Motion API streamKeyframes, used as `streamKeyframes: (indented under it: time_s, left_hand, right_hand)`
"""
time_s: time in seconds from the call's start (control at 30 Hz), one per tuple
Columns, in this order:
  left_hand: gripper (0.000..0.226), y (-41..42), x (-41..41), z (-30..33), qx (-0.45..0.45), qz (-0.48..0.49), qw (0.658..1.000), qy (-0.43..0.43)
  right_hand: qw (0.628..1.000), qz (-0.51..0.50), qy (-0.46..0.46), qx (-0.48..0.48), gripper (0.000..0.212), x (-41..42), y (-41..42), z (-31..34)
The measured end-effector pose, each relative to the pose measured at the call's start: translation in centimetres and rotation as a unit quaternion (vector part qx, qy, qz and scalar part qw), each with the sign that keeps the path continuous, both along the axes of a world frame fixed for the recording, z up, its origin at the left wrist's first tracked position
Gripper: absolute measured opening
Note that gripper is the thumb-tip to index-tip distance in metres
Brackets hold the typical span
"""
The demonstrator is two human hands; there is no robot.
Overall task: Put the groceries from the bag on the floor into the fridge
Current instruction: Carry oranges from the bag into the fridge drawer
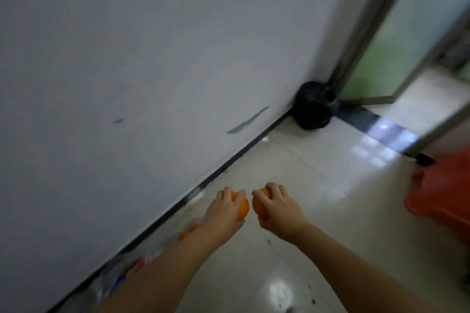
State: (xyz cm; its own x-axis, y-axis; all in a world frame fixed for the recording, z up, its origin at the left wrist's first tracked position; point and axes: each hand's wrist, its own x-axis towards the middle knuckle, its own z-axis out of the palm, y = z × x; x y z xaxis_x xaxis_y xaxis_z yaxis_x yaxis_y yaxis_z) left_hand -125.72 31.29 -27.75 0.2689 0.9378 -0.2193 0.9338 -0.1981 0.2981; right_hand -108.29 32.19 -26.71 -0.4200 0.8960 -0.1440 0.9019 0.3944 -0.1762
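My left hand (223, 211) grips an orange (243, 208) from above, fingers curled over it. My right hand (277, 207) grips a second orange (258, 207) the same way. Both are held side by side above the pale tiled floor, almost touching. Lower left, by the wall, lies a clear plastic grocery bag (114, 277), partly hidden behind my left forearm. Another orange (185, 234) shows in it, along with blurred red and blue items. No fridge is in view.
A white wall (127, 84) with a dark baseboard runs diagonally along the left. A black rubbish bag (314, 107) sits in the far corner beside a glass door frame (376, 33). An orange-red plastic object (442, 193) stands at the right edge.
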Motion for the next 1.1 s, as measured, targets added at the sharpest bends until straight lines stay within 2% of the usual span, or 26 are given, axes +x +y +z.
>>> streamKeyframes:
  time_s: [0.13,0.27,0.5,0.73,0.9,1.1]
  left_hand:
    - [0.067,0.3,9.0,5.4,0.043,-0.115,0.992,-0.01]
    - [0.066,-3.5,20.3,10.3,0.072,-0.203,0.975,-0.053]
    - [0.063,-18.1,39.4,16.8,0.112,-0.35,0.922,-0.118]
    - [0.067,-34.1,55.4,23.0,0.172,-0.485,0.844,-0.149]
    - [0.064,-38.9,62.9,26.6,0.217,-0.525,0.805,-0.169]
    - [0.064,-37.8,72.5,29.9,0.256,-0.525,0.787,-0.198]
  right_hand:
    - [0.994,-0.104,-0.025,0.035,0.067,9.0,-5.1,5.9]
    - [0.973,-0.208,-0.075,0.065,0.068,19.6,-12.9,11.1]
    - [0.909,-0.381,-0.136,0.099,0.07,36.2,-33.7,17.9]
    - [0.84,-0.498,-0.181,0.121,0.07,47.5,-54.3,23.0]
    - [0.795,-0.554,-0.18,0.17,0.068,53.5,-59.9,25.5]
    - [0.777,-0.563,-0.193,0.204,0.07,61.9,-60.4,29.0]
